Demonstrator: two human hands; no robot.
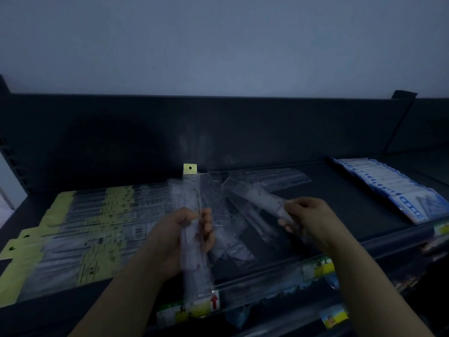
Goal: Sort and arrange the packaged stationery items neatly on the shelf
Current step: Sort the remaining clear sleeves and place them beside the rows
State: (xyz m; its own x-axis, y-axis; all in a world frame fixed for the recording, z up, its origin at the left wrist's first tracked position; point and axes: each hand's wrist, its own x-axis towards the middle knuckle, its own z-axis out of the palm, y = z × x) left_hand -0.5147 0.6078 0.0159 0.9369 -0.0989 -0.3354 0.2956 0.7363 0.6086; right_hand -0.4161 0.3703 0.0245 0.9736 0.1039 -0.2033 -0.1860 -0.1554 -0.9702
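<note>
The left grip [184,237] holds a clear pack [192,190] pointing away. The right grip [306,220] pinches a second pack [255,195], slanting toward it.

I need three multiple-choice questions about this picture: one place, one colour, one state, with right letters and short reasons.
1. Where do the blue-and-white packets lie? A) right end of the shelf B) its left end C) floor
2. Which colour is the hang tab of the long packet in the left hand? A) red B) yellow C) black
3. What does the right hand do? A) rests open B) points C) grips a clear packet
A: they line the right end. B: the tab looks yellow. C: its fingers curl round that packet.
</note>
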